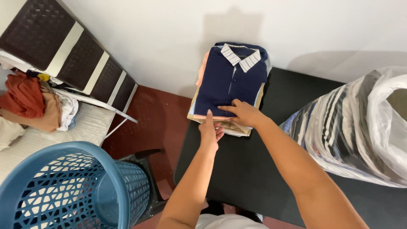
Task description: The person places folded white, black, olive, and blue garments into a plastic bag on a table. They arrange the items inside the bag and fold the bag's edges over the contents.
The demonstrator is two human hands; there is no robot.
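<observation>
Left hand (210, 132), right hand (245, 113) — both touching folded navy shirt (229, 80).

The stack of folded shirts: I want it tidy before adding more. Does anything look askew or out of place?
Slightly. The stack of folded shirts overhangs the black table's far left corner, its layers unevenly aligned. The right hand lies on the navy polo on top; the left hand touches the lower front edge. Nothing looks spilled or damaged.
</observation>
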